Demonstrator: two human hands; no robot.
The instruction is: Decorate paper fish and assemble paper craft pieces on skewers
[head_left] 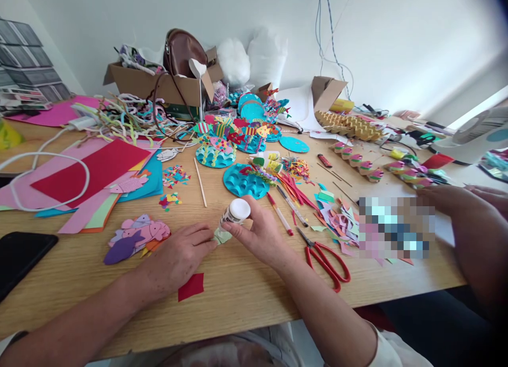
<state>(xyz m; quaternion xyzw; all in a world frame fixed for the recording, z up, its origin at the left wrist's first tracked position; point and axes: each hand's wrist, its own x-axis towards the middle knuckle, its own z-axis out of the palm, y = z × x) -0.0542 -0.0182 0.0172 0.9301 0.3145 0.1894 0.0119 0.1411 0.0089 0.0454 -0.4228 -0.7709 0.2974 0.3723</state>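
- The right hand (260, 232), at the centre of the frame, gripped a white bottle (238, 211) between thumb and fingers, its round white end turned up toward the camera
- A pale green paper piece (225, 237) lay on the tabletop (246, 309) at the centre of the frame, under the lower end of the bottle; whether the two touched could not be told
- The left hand (184, 253), left of the centre, had its fingers together and nearly straight, with the tips at the green piece's left edge; its thumb was hidden, so whether it pinched the paper could not be told
- A red paper piece (191, 287) lay in the lower middle, near the left wrist
- Left of that hand sat a pile of fish-shaped cutouts (137, 235), pink and purple on top
- Red-handled scissors (329, 264) rested open at the lower right, just below coloured paper scraps (341, 219)
- A blue wavy disc (246, 183) stood near the middle, above the right hand
- At the right edge, another person's arm (476, 224) reached over the tabletop
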